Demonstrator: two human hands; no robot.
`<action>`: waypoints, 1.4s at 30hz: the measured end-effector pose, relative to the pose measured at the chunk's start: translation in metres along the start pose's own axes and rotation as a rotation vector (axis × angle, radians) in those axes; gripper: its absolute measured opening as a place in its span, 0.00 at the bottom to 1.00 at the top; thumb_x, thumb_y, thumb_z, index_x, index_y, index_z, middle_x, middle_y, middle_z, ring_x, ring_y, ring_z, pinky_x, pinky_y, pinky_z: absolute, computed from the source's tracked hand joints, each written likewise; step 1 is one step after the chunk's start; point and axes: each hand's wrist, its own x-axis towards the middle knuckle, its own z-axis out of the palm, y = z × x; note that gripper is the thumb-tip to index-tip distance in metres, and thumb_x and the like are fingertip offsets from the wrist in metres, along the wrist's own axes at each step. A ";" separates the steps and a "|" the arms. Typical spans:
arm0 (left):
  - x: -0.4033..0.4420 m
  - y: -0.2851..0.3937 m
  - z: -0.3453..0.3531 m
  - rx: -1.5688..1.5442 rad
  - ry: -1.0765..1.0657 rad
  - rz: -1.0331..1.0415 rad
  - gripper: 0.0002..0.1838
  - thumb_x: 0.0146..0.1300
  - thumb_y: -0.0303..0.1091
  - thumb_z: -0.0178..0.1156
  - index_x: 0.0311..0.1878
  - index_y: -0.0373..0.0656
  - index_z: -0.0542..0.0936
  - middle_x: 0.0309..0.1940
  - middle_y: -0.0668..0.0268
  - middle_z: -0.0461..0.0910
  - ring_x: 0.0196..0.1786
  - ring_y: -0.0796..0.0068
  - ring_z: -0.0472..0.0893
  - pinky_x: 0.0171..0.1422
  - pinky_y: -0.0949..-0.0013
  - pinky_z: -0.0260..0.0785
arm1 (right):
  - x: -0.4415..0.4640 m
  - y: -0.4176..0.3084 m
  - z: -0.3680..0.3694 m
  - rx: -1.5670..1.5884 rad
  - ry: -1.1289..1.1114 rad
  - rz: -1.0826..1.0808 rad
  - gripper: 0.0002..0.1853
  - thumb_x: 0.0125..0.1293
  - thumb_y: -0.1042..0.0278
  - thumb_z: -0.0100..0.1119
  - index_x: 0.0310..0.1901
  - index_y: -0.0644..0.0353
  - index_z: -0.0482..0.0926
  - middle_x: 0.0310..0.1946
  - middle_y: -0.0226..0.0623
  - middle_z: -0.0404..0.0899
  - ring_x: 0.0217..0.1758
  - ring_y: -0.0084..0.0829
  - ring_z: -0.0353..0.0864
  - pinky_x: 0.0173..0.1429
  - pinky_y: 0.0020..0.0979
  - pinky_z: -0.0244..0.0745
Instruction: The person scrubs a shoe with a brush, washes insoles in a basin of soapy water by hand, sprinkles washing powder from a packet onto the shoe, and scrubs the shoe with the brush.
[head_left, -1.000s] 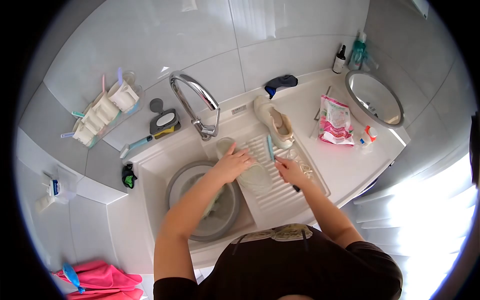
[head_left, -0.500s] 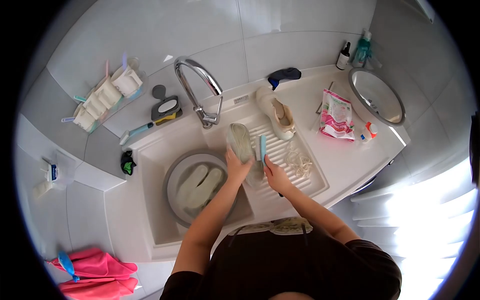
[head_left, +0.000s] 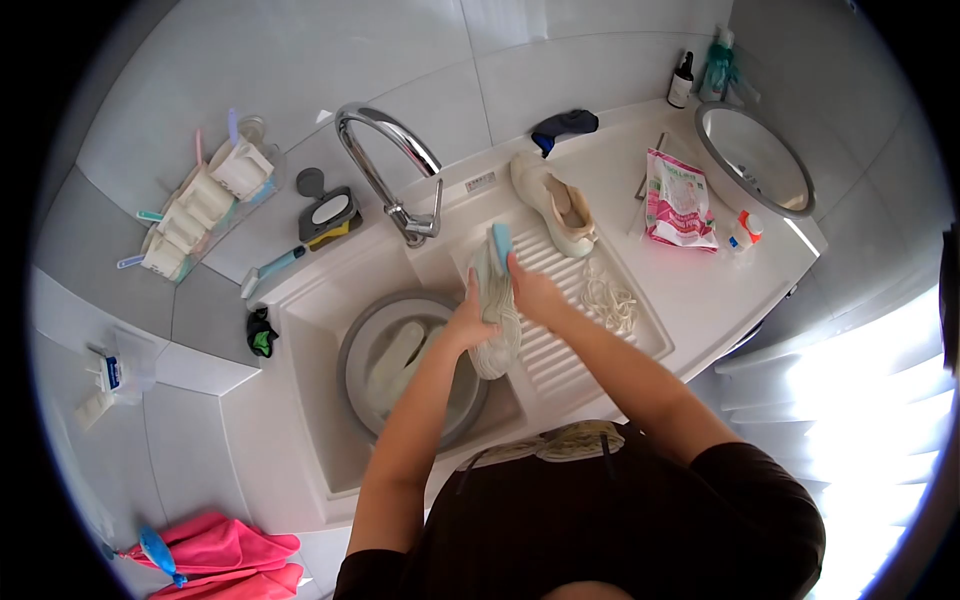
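My left hand (head_left: 468, 320) is closed round the side of a pale shoe (head_left: 498, 345), its sole partly showing, above the divide between the sink bowl and the ribbed drainboard. In my right hand (head_left: 535, 288) is a light-blue scrub brush (head_left: 502, 238), pressed against the shoe's far end; its bristles are hidden. A second cream shoe (head_left: 545, 195) lies on the drainboard behind, with a tangle of shoelaces (head_left: 608, 300) nearer me. Left of the held shoe, a grey-rimmed basin (head_left: 346, 375) in the sink bowl holds pale insoles (head_left: 402, 352), partly covered by my left forearm.
A chrome faucet (head_left: 420, 222) arches behind the sink. On the right counter are a pink-and-white pouch (head_left: 678, 205), a small orange-capped bottle (head_left: 746, 230) and a grey-rimmed basin (head_left: 702, 150). A dark sock-like cloth (head_left: 570, 125) lies at the back, and a blue-handled brush (head_left: 275, 268) at the left.
The shoe has turned and come nearer me in my left hand. The brush has moved from beside it onto its far end, and the whole view has shifted slightly.
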 end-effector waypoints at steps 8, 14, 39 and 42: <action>0.005 0.012 -0.017 -0.031 -0.149 -0.096 0.66 0.41 0.21 0.67 0.73 0.45 0.26 0.71 0.46 0.51 0.72 0.56 0.57 0.71 0.67 0.54 | -0.037 -0.017 0.005 -0.146 -0.130 -0.046 0.34 0.63 0.67 0.47 0.70 0.59 0.48 0.28 0.53 0.79 0.32 0.53 0.81 0.35 0.53 0.74; 0.016 -0.008 -0.012 0.091 -0.070 0.031 0.72 0.37 0.29 0.73 0.72 0.46 0.23 0.64 0.41 0.64 0.64 0.49 0.70 0.66 0.64 0.62 | -0.050 -0.023 0.007 -0.212 -0.208 0.037 0.37 0.61 0.68 0.47 0.72 0.53 0.48 0.30 0.53 0.80 0.34 0.52 0.82 0.37 0.51 0.76; 0.011 -0.001 -0.023 0.064 -0.117 -0.037 0.72 0.38 0.26 0.73 0.72 0.49 0.22 0.70 0.43 0.54 0.67 0.51 0.66 0.67 0.62 0.61 | -0.008 -0.026 -0.012 -0.263 -0.221 0.090 0.37 0.62 0.69 0.48 0.71 0.62 0.46 0.38 0.52 0.80 0.38 0.49 0.83 0.40 0.48 0.78; 0.007 0.008 -0.025 -0.001 -0.157 -0.090 0.72 0.38 0.26 0.74 0.72 0.49 0.23 0.71 0.45 0.50 0.70 0.53 0.60 0.70 0.64 0.56 | -0.082 -0.031 0.011 -0.285 -0.340 0.052 0.40 0.62 0.70 0.48 0.73 0.58 0.41 0.37 0.52 0.80 0.37 0.49 0.83 0.40 0.49 0.78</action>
